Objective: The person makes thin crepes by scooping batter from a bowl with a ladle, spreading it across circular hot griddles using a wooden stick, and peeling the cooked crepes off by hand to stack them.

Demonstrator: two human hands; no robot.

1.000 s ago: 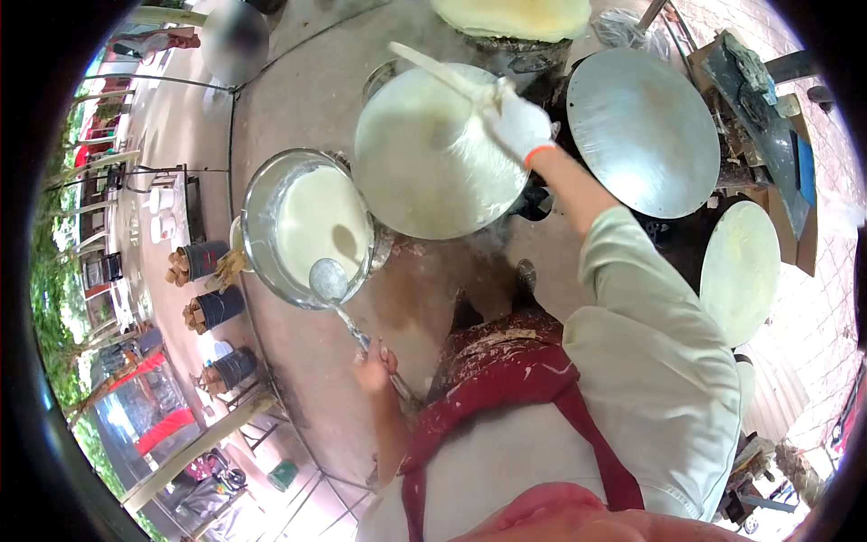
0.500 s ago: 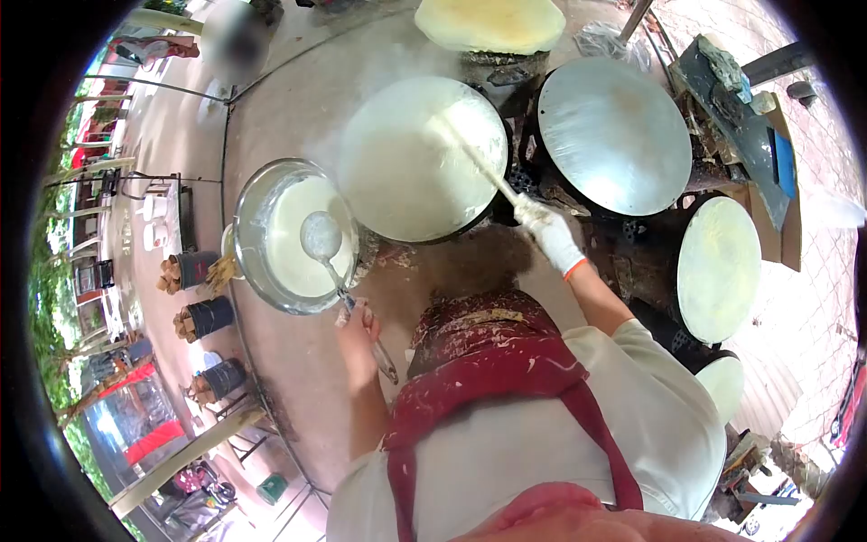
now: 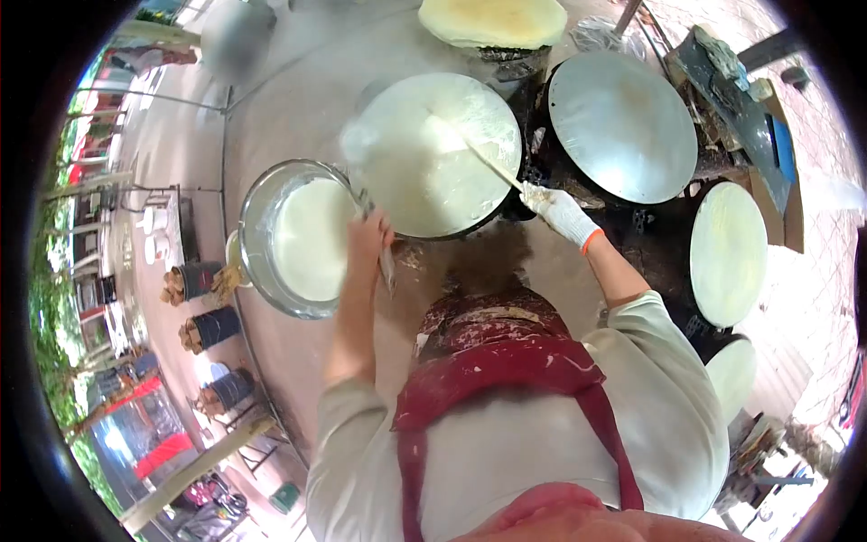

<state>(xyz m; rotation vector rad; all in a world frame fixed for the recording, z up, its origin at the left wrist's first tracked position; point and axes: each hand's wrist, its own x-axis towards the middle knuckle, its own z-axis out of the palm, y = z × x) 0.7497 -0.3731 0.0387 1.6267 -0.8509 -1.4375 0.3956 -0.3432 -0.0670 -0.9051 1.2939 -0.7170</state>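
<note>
My bare left hand [image 3: 370,237] is closed around the handle of a metal ladle [image 3: 387,273] at the right rim of a large steel bowl [image 3: 257,262]. Pale batter [image 3: 309,239] fills much of the bowl. Steam and blur hide the ladle's head, which points toward the griddle. In a white glove with an orange cuff, my right hand [image 3: 558,213] grips a wooden batter spreader [image 3: 489,161]. Its far end lies on the round griddle [image 3: 452,203] in front of me, which is coated with pale batter.
A bare-looking round griddle [image 3: 623,126] stands to the right. Beyond the steaming one, another holds a yellowish flatbread [image 3: 492,23]. More pale rounds [image 3: 728,255] sit on griddles at the far right. Dark buckets [image 3: 214,329] stand left, beside a metal frame.
My left hand has lifted the ladle out of the bowl and moved up and right toward the griddle. The spreader's far end has shifted slightly left; my right hand has barely moved.
</note>
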